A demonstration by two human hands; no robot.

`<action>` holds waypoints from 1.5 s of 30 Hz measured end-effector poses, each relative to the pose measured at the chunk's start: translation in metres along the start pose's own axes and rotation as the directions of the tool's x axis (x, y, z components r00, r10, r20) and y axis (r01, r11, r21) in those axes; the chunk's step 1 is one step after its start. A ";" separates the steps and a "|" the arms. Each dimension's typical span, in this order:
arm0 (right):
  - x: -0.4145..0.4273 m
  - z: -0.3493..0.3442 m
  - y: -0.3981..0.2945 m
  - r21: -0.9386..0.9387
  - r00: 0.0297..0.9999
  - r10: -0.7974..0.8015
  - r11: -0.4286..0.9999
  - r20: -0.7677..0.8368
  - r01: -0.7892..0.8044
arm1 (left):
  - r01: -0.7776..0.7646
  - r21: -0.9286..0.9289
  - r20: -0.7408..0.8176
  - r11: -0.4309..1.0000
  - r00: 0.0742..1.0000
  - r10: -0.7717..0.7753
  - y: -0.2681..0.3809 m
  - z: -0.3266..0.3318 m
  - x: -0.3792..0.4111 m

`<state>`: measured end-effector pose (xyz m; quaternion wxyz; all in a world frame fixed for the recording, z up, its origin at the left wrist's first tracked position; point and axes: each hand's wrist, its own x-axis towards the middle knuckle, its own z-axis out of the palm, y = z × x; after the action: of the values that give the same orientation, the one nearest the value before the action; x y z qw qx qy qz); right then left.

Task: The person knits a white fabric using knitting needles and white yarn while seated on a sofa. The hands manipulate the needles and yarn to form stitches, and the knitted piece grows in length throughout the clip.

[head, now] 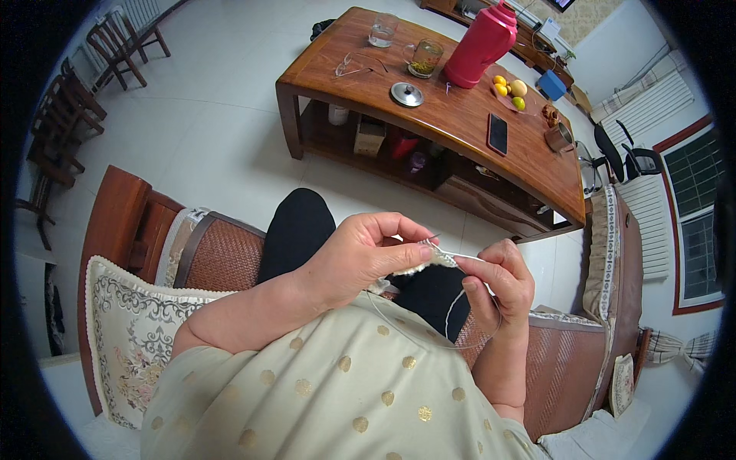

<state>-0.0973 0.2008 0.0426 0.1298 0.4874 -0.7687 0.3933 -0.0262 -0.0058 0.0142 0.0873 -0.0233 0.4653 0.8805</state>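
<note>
My left hand [368, 247] pinches a small piece of cream knitting [440, 259] and the tip of a thin knitting needle between thumb and fingers. My right hand [503, 282] grips the other end of the work and a needle, with a strand of white yarn [467, 256] running tight over the index finger. A thin cable [402, 340], apparently that of a circular needle, loops below both hands in front of the shirt. More white yarn hangs beside my right palm. Part of the knitting is hidden behind my left hand and thumb.
Beyond my knees stands a wooden coffee table [437, 118] with a red thermos [482, 46], glass mugs, eyeglasses [359, 66], a metal lid [407, 94], a phone [497, 134], fruit and a metal cup [558, 138]. A patterned cushion [135, 339] lies on the sofa at left.
</note>
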 end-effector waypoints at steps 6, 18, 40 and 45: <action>0.004 -0.013 0.002 0.126 0.985 0.104 0.985 0.136 -0.121 | 0.003 0.081 0.035 0.997 0.999 -0.005 0.003 0.002 -0.002; 0.003 -0.017 0.005 0.304 0.976 0.117 0.938 0.181 -0.169 | 0.024 0.087 0.078 0.996 0.996 -0.031 0.005 0.005 -0.002; 0.031 -0.001 -0.013 -0.256 0.986 -0.084 0.959 0.143 0.119 | 0.094 -0.127 0.088 0.987 0.993 -0.083 -0.004 0.007 0.003; 0.045 0.013 -0.004 0.004 0.971 -0.210 0.977 0.116 0.211 | 0.057 -0.185 0.068 0.981 0.997 -0.045 -0.002 0.016 0.002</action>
<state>-0.1136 0.1614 0.0615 0.1280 0.5876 -0.7204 0.3454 -0.0269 0.0091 0.0214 0.1220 -0.0154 0.3767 0.9181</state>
